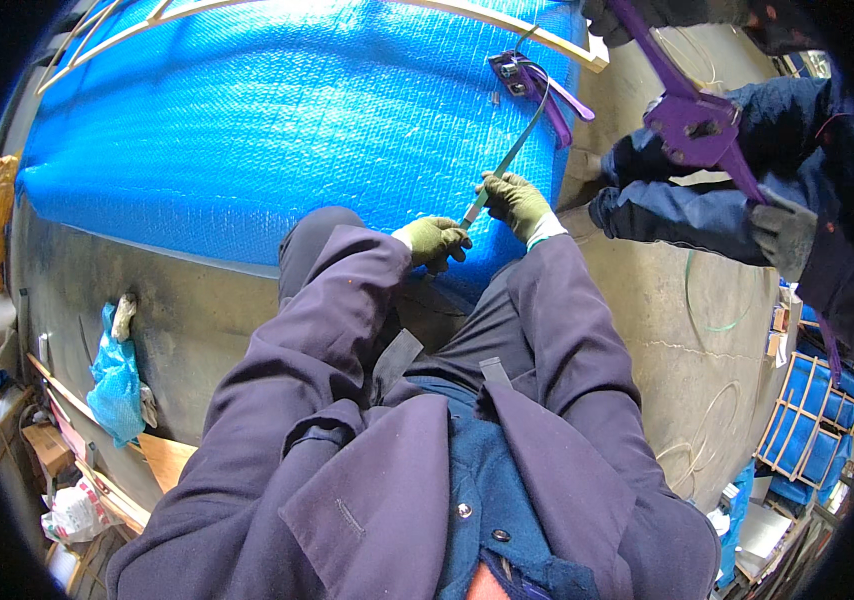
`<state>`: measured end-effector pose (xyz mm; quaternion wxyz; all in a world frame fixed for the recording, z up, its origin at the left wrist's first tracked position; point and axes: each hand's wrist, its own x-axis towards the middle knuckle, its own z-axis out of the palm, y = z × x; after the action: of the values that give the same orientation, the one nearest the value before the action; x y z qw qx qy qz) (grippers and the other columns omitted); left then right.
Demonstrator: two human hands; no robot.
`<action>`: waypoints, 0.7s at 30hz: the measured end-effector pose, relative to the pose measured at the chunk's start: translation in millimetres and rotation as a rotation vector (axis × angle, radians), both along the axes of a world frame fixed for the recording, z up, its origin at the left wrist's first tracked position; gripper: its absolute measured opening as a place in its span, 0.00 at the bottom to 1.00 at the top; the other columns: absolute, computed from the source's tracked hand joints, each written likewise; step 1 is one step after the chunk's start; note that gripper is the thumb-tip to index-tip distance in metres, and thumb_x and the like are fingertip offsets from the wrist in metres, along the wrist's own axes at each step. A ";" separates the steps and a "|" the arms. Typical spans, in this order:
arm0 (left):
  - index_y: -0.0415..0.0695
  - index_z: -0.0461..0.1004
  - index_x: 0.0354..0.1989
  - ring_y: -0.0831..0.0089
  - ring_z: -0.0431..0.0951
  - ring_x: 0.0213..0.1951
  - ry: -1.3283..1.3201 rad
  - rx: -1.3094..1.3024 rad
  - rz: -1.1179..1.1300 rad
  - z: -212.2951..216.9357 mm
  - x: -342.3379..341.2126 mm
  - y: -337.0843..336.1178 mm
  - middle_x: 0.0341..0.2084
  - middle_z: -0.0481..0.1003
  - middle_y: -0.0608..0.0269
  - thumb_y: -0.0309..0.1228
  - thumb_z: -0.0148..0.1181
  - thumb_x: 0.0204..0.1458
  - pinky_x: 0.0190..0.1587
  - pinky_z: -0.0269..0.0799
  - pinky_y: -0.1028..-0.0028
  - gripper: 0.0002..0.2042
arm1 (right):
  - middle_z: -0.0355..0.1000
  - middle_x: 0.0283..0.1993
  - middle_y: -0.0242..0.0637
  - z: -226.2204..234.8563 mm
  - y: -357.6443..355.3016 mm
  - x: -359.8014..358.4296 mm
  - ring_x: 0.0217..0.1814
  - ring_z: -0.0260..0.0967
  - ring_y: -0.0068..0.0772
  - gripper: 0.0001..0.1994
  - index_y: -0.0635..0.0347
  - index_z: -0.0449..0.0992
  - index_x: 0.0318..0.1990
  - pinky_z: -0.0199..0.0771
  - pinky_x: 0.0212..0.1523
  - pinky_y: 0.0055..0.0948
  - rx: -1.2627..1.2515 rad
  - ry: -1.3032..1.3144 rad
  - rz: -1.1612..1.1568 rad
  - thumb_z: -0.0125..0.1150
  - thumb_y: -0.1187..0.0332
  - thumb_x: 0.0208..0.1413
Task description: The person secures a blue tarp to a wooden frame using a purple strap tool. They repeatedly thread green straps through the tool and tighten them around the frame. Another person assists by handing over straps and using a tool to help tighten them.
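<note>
From a distance I watch my left hand (434, 243) and right hand (517, 205) pinch a narrow strap (514, 154) crossing the blue-wrapped bundle (277, 130) below a purple tool (557, 124), apparently aligning its end; next calls for steady, even grip.

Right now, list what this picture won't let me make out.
- Head view: the strap's lower end, lost at the left grip.
- Head view: whatever lies under the blue wrap, which covers it.
- Head view: the tip of the large purple tool's upper handle, cut off by the top edge.
</note>
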<state>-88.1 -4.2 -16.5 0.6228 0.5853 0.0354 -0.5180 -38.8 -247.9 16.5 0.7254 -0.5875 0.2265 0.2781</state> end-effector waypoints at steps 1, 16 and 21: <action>0.49 0.83 0.54 0.71 0.75 0.21 0.016 0.009 -0.005 -0.8 0.3 0.0 0.37 0.86 0.61 0.42 0.58 0.72 0.25 0.73 0.68 0.14 | 0.86 0.51 0.30 -0.7 -1.2 0.6 0.46 0.79 0.26 0.19 0.48 0.78 0.63 0.73 0.47 0.32 -0.001 0.004 0.012 0.73 0.58 0.69; 0.47 0.85 0.51 0.75 0.74 0.21 -0.039 0.045 0.012 9.0 -0.1 -2.4 0.37 0.86 0.62 0.41 0.57 0.73 0.26 0.71 0.70 0.14 | 0.86 0.53 0.29 -10.4 -7.6 -0.3 0.44 0.81 0.26 0.15 0.45 0.81 0.59 0.75 0.41 0.33 0.007 -0.037 0.017 0.72 0.55 0.70; 0.46 0.84 0.52 0.75 0.74 0.22 -0.053 0.025 0.032 12.3 -2.3 -3.6 0.37 0.86 0.61 0.40 0.56 0.73 0.26 0.71 0.70 0.13 | 0.86 0.51 0.40 -16.9 -11.5 1.2 0.39 0.83 0.28 0.16 0.59 0.83 0.59 0.83 0.37 0.27 -0.104 -0.367 0.313 0.67 0.61 0.71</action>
<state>-90.4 -7.8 -4.2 0.6243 0.6059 0.0348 -0.4919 -37.6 -259.3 -0.4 0.6712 -0.6927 0.0115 0.2636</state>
